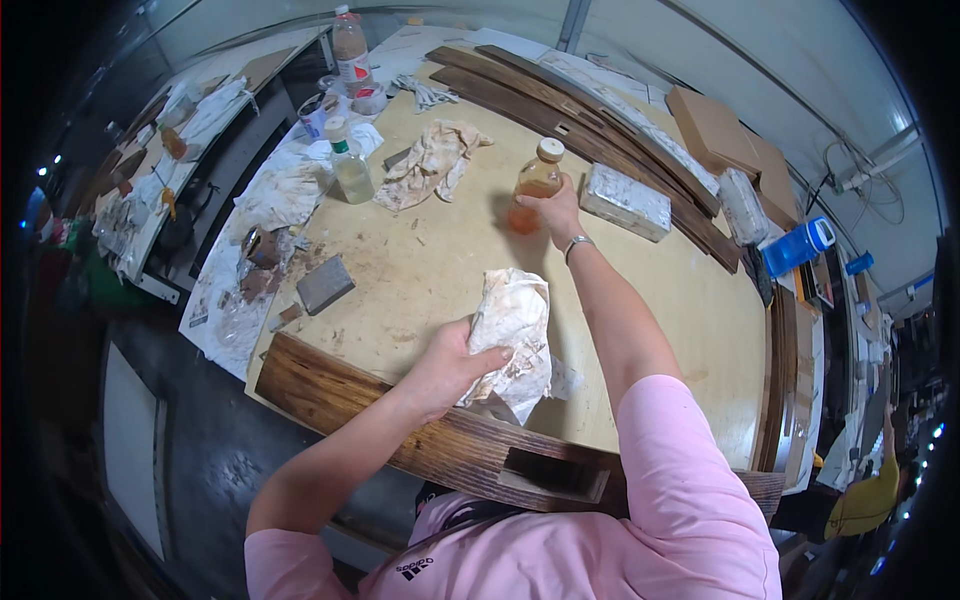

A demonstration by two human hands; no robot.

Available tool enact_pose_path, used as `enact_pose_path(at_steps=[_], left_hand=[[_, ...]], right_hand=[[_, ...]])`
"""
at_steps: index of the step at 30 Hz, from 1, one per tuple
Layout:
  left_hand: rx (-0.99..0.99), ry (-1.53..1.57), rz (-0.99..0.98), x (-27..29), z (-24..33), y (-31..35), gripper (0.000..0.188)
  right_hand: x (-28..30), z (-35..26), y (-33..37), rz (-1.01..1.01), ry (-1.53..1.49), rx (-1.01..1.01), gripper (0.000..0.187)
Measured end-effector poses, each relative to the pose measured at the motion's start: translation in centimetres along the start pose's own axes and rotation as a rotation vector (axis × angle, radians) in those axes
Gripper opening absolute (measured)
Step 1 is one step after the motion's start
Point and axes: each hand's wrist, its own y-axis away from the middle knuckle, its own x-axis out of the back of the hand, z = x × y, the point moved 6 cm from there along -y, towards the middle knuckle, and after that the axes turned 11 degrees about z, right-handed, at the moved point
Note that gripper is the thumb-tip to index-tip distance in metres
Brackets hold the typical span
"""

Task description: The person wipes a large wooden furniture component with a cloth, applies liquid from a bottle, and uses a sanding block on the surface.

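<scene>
A bunched, stained white cloth (515, 325) is gripped in my left hand (462, 362), with the thumb across its front. It is held above the near edge of the table, over a dark-stained wooden board (440, 455) with a rectangular cut-out. Farther off, my right hand (556, 213) wraps round a clear bottle of orange-brown liquid (540, 180), which has a pale cap and stands upright. To the right of that bottle lies a whitish, paint-smeared block (626, 200). A grey sanding block (325, 285) rests on the table at the left.
Long dark boards (590, 140) lie along the far right side. A crumpled beige rag (435, 160) and a pale-liquid bottle (350, 168) are at the far left. An open can (260, 247) sits near the left edge. A blue bottle (795, 247) and cardboard boxes (715, 130) are at right.
</scene>
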Motion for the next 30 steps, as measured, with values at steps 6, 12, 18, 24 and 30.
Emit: enact_pose_path(at_steps=[6, 12, 18, 24, 30], left_hand=[[-0.011, 0.095, 0.086, 1.2, 0.2, -0.2, 0.037], [0.041, 0.191, 0.153, 2.0, 0.1, -0.1, 0.039], [-0.092, 0.194, 0.112, 1.2, 1.7, 0.4, 0.047], [-0.050, 0.446, -0.008, 1.3, 1.4, -0.1, 0.038], [-0.062, 0.382, 0.000, 1.8, 1.0, -0.1, 0.037]], right_hand=[[1.8, -6.4, 2.3, -0.240, -0.202, 0.101, 0.057], [6.5, -17.3, 10.8, -0.563, 0.272, 0.332, 0.066], [8.9, -18.4, 16.9, -0.484, 0.820, 0.921, 0.053], [10.0, -17.7, 17.8, -0.453, 0.961, 0.981, 0.041], [10.2, -19.1, 17.5, -0.396, 1.121, 1.042, 0.034]])
